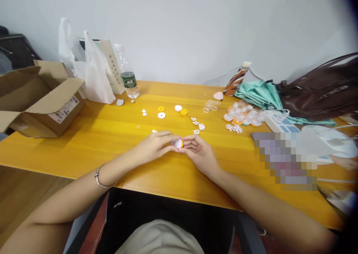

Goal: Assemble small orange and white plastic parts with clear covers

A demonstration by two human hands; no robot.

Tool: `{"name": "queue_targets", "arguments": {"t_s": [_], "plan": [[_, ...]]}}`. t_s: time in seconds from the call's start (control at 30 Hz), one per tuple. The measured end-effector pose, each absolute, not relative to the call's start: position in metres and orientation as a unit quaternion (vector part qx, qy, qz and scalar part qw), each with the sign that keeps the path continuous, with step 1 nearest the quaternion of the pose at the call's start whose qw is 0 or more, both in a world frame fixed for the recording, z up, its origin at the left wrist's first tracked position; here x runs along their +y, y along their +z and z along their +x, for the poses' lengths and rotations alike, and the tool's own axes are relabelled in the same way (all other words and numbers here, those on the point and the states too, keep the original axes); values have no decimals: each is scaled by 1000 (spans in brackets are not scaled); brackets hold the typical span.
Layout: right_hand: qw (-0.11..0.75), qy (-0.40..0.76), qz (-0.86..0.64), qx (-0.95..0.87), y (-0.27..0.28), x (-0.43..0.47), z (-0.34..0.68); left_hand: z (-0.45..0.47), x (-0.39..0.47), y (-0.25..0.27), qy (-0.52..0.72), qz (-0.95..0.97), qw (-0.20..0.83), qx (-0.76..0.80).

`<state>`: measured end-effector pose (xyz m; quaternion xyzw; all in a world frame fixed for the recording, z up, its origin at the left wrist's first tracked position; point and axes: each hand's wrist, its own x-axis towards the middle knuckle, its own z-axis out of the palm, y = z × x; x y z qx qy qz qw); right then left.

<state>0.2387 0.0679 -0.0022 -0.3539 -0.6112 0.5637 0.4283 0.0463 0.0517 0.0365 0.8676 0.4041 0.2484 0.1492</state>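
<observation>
Head view: the left hand (158,146) and right hand (203,155) pinched a small white-and-orange capsule (178,144) between thumbs and fingertips, to the front right of the water bottle (125,65). The water bottle's green label (129,81) bore white characters; a brown bottle (236,80), well to its right, read "NES." I saw the water bottle on a yellow table (84,149), a cardboard box (41,112) to its left, a pale wall (181,30) behind.

A small translucent dome (177,144) — orange at its right end — is held sideways between fingertips (175,137).
</observation>
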Motion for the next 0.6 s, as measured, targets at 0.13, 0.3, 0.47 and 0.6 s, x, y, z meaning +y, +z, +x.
{"name": "queue_targets", "arguments": {"t_s": [0.13,0.3,0.47,0.6], "plan": [[428,574,-358,-600,-4,70,239,47,51,35,250,871,154,393],[423,609,-356,-569,-2,72,237,48,52,31,283,870,164,368],[368,642,-361,-568,-1,76,239,45,53,30,270,859,207,382],[314,631,-362,-610,-2,81,240,47,51,27,253,856,196,405]]}}
